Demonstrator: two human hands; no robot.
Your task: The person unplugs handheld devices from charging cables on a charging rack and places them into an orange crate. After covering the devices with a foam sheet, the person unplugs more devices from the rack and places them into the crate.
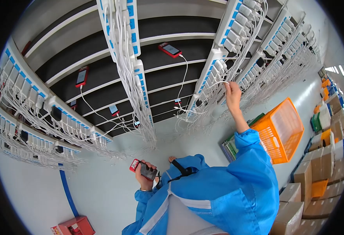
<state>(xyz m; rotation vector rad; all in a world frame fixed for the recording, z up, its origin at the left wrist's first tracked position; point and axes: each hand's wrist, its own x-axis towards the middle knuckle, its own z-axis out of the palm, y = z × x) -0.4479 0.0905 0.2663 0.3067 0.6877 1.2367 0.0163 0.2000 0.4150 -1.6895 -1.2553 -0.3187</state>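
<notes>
Low in the view, my left hand (pixel 143 179) is wrapped round a red and black handheld device (pixel 147 171). My right hand (pixel 233 96) is raised beside a vertical power strip (pixel 209 74), its fingers pinched on a thin white cable (pixel 221 82). Many white plugs and hanging cables surround it. On the dark shelves, a red device (pixel 170 50) with a lit screen is joined to a white cable, and another red device (pixel 82 76) lies further left. A smaller device (pixel 114 109) sits lower down with its screen lit.
An orange crate (pixel 283 131) stands on the floor to the right, beside green and grey items (pixel 229 148). Cardboard boxes (pixel 322 166) are stacked at the far right. A red box (pixel 76 226) is at the lower left. Cable bundles (pixel 131 78) hang between the shelves.
</notes>
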